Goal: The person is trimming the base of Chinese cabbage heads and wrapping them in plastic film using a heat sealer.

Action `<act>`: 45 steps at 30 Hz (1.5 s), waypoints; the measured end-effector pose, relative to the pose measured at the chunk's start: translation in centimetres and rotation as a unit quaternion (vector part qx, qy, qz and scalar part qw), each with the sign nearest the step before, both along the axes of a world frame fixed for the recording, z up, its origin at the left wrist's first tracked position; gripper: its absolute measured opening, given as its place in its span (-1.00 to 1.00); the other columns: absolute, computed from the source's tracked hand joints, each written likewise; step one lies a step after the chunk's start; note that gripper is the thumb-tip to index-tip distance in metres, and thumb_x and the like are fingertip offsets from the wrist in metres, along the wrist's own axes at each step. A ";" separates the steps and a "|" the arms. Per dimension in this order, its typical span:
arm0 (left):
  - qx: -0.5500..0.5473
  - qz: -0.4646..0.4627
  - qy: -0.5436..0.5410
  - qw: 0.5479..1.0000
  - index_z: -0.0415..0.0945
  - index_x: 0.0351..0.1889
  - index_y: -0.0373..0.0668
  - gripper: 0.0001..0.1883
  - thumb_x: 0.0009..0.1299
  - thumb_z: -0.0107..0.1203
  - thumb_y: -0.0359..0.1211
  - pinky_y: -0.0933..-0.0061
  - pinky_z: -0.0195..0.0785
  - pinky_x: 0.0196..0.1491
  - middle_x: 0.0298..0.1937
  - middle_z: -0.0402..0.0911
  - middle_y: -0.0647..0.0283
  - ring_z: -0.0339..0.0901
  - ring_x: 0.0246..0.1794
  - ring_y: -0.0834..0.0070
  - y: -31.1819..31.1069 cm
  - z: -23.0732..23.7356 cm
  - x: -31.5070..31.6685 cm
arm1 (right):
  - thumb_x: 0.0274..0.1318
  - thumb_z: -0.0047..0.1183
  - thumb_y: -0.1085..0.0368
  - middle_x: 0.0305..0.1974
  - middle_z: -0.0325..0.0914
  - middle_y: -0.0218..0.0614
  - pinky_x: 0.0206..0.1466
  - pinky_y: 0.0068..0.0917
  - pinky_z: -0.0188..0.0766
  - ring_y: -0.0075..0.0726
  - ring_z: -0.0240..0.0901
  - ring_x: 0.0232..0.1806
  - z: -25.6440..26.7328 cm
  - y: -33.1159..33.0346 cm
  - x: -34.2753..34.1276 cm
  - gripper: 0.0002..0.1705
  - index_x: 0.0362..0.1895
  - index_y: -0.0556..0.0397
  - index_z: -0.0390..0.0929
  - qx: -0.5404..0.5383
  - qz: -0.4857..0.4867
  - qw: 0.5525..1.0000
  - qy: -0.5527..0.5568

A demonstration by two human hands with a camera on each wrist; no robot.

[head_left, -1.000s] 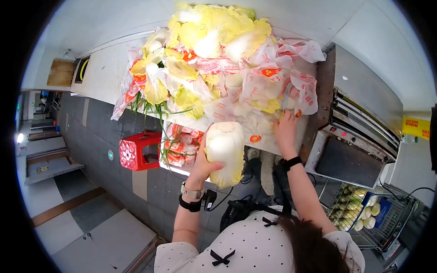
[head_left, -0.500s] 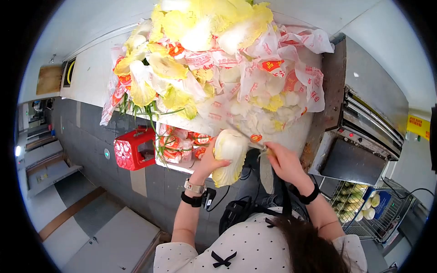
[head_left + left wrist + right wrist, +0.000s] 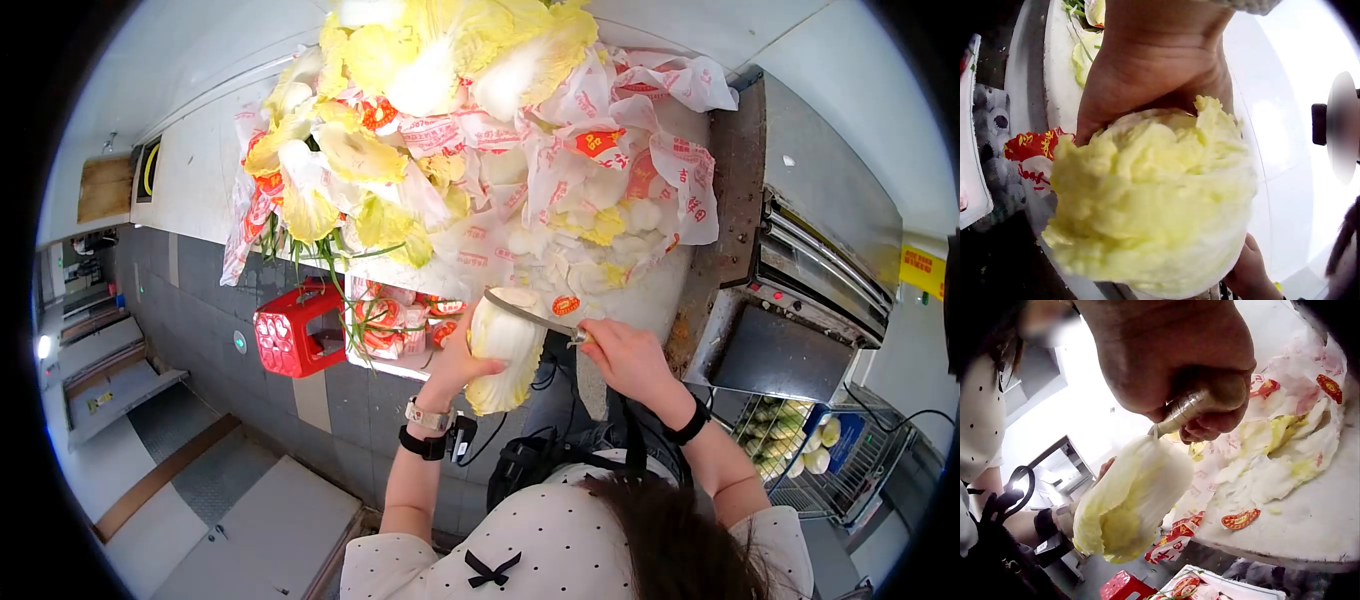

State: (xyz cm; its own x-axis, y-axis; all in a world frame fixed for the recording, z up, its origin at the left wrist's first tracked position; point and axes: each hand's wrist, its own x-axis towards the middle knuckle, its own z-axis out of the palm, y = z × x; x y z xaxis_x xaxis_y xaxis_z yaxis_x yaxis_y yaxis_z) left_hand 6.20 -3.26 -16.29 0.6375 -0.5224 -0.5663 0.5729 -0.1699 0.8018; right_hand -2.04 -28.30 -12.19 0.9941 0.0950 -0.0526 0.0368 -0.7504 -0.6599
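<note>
A napa cabbage [image 3: 508,358] is gripped in my left hand [image 3: 456,368], its white base toward the table and its yellow leafy end toward my body. The thumb and fingers curl round its side; in the left wrist view the frilly leaf tips [image 3: 1147,169] fill the middle. My right hand [image 3: 634,364] grips a knife [image 3: 532,318] by its handle. The narrow blade lies across the cabbage's base end. In the right wrist view the fist closes round the knife handle [image 3: 1186,411], right above the cabbage, and the blade is mostly hidden.
Loose yellow-white leaves [image 3: 420,75] and printed plastic bags [image 3: 600,140] cover much of the white table [image 3: 655,285]. Below its edge stand a red stool [image 3: 290,330] and a white box [image 3: 355,345] of wrapped goods. A metal machine [image 3: 800,250] and a wire cart [image 3: 790,450] of cabbages are at right.
My right hand has come from the table's right side to the cabbage, with the knife in it. The blade now lies across the base. The left hand has shifted slightly right with the cabbage.
</note>
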 end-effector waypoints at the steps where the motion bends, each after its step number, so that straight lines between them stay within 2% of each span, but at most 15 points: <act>1: 0.002 -0.006 -0.016 1.000 0.00 0.29 -0.23 0.01 -0.18 0.32 -0.44 0.39 0.16 0.17 0.16 0.29 0.17 0.27 0.14 0.42 0.1 -0.2 -0.2 | 0.02 0.03 0.19 -0.48 0.42 -0.31 -0.49 -0.36 0.35 -0.21 0.43 -0.48 -0.1 0.1 0.0 -0.72 -0.17 0.00 0.42 0.000 -0.002 1.000 -0.005; 7: -0.028 0.037 0.001 0.999 -0.01 0.29 -0.24 0.03 -0.21 0.34 -0.41 0.38 0.18 0.16 0.15 0.28 0.18 0.28 0.14 0.42 -0.7 0.9 -0.9 | -0.02 0.05 0.25 -0.42 0.45 -0.25 -0.43 -0.36 0.35 -0.15 0.44 -0.42 0.5 0.9 0.8 -0.72 -0.17 0.02 0.41 -0.011 -0.006 0.999 0.034; 10: -0.015 0.057 0.028 0.998 -0.02 0.30 -0.24 0.06 -0.22 0.36 -0.38 0.38 0.19 0.16 0.15 0.28 0.20 0.28 0.14 0.42 0.3 1.1 -1.5 | -0.01 0.06 0.16 -0.53 0.38 -0.33 -0.51 -0.38 0.32 -0.22 0.41 -0.51 0.4 0.6 0.9 -0.73 -0.23 -0.01 0.43 -0.014 -0.001 1.000 -0.028; 16: -0.025 0.068 0.050 0.996 -0.04 0.31 -0.21 0.04 -0.18 0.33 -0.42 0.34 0.14 0.20 0.19 0.25 0.17 0.23 0.20 0.41 0.9 1.5 -2.5 | 0.00 0.05 0.14 -0.54 0.38 -0.33 -0.52 -0.37 0.33 -0.22 0.42 -0.51 0.5 0.4 0.5 -0.73 -0.22 -0.03 0.43 -0.013 0.006 1.000 -0.002; 19: -0.007 0.014 0.004 1.000 -0.03 0.31 -0.20 0.07 -0.21 0.38 -0.36 0.33 0.12 0.21 0.21 0.24 0.16 0.20 0.22 0.39 0.1 2.3 -2.0 | 0.00 0.05 0.21 -0.47 0.43 -0.28 -0.49 -0.36 0.33 -0.18 0.44 -0.46 0.6 1.1 1.1 -0.71 -0.17 0.00 0.41 -0.118 0.013 0.989 0.090; 21: -0.032 -0.042 -0.050 0.997 -0.03 0.30 -0.20 0.10 -0.24 0.41 -0.30 0.31 0.12 0.21 0.21 0.24 0.16 0.21 0.22 0.38 0.0 2.8 -2.2 | 0.03 0.02 0.14 -0.50 0.42 -0.31 -0.54 -0.34 0.34 -0.20 0.44 -0.52 -1.0 0.0 0.4 -0.72 -0.19 -0.02 0.42 -0.128 -0.011 0.990 0.056; 25: -0.104 0.040 0.060 0.992 -0.02 0.29 -0.22 0.14 -0.27 0.44 -0.17 0.27 0.16 0.19 0.21 0.24 0.13 0.26 0.19 0.35 1.5 3.7 -1.4 | 0.05 0.00 0.11 -0.51 0.41 -0.32 -0.55 -0.34 0.36 -0.19 0.43 -0.55 -2.0 -2.1 -0.2 -0.71 -0.20 0.00 0.42 -0.159 -0.112 0.981 0.026; 29: -0.136 0.003 -0.014 0.991 -0.03 0.29 -0.23 0.16 -0.26 0.43 -0.08 0.27 0.15 0.19 0.21 0.23 0.13 0.24 0.20 0.33 1.2 4.5 -0.5 | 0.11 -0.08 0.23 -0.33 0.40 -0.17 -0.35 -0.28 0.39 -0.09 0.42 -0.32 -2.4 -2.6 0.4 -0.61 0.04 0.03 0.32 -0.128 -0.200 0.968 0.084; 32: -0.131 0.022 -0.019 0.991 -0.04 0.29 -0.25 0.17 -0.26 0.43 -0.05 0.27 0.15 0.19 0.21 0.23 0.12 0.25 0.20 0.33 0.8 4.1 -0.9 | 0.09 -0.11 0.35 -0.09 0.31 0.02 -0.07 -0.23 0.33 0.04 0.30 -0.04 -3.4 -2.5 1.4 -0.43 0.22 0.06 0.09 -0.057 -0.281 0.955 0.082; 35: -0.137 0.045 -0.007 0.990 -0.05 0.28 -0.26 0.17 -0.24 0.42 -0.03 0.26 0.17 0.18 0.21 0.23 0.12 0.25 0.19 0.32 0.3 4.0 -1.3 | 0.07 -0.12 0.41 0.08 0.18 0.08 0.11 -0.24 0.19 0.12 0.13 0.15 -5.4 -3.3 2.8 -0.34 0.27 0.14 -0.04 -0.052 -0.300 0.952 0.012; 38: -0.148 0.077 0.004 0.986 -0.06 0.28 -0.26 0.15 -0.22 0.41 -0.05 0.27 0.20 0.16 0.20 0.23 0.11 0.26 0.18 0.33 -0.7 5.2 -1.5 | 0.01 -0.05 0.45 0.17 0.08 0.07 0.21 -0.21 0.10 0.10 0.06 0.21 -5.4 -3.4 3.4 -0.30 0.26 0.11 -0.02 -0.136 -0.286 0.947 -0.051; 41: -0.141 0.089 0.014 0.986 -0.07 0.29 -0.25 0.13 -0.19 0.40 -0.07 0.29 0.23 0.15 0.19 0.24 0.12 0.27 0.18 0.33 -1.0 5.8 -1.6 | 0.03 -0.05 0.43 0.23 0.01 -0.03 0.24 -0.22 0.06 0.04 0.03 0.25 -1.8 -1.5 2.8 -0.30 0.27 0.10 -0.02 0.038 -0.195 0.978 -0.064; 42: -0.136 0.097 0.019 0.986 -0.06 0.29 -0.25 0.11 -0.18 0.39 -0.11 0.29 0.24 0.14 0.19 0.25 0.13 0.27 0.18 0.33 -1.1 5.9 -1.7 | 0.03 -0.04 0.41 0.25 -0.01 -0.10 0.26 -0.25 0.03 -0.02 -0.01 0.27 -0.5 0.0 2.2 -0.29 0.28 0.09 -0.03 0.218 -0.187 0.958 -0.017; 43: -0.132 0.104 0.023 0.986 -0.06 0.29 -0.24 0.08 -0.16 0.38 -0.16 0.30 0.24 0.14 0.18 0.26 0.13 0.27 0.17 0.34 -1.3 6.1 -1.8 | 0.03 -0.02 0.39 0.28 -0.04 -0.16 0.28 -0.28 -0.01 -0.08 -0.04 0.29 1.0 1.6 1.6 -0.27 0.29 0.08 -0.03 0.389 -0.172 0.904 0.030; 45: -0.125 0.114 0.013 0.986 -0.05 0.29 -0.22 0.03 -0.14 0.35 -0.25 0.31 0.24 0.14 0.17 0.27 0.15 0.28 0.17 0.35 -1.8 6.4 -1.9 | 0.02 0.01 0.36 0.30 -0.09 -0.18 0.31 -0.32 -0.09 -0.18 -0.10 0.31 4.6 3.8 1.4 -0.24 0.30 0.06 -0.05 0.542 -0.169 0.819 0.085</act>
State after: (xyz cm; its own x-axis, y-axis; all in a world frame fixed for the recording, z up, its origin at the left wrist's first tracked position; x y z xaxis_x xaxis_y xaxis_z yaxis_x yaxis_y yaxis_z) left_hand 4.28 -5.08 -9.86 0.7415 -0.4928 -0.4553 0.5939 0.1663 0.7872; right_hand -0.61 -24.46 -7.59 0.9604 -0.1005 -0.2598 -0.2138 0.3316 -0.9189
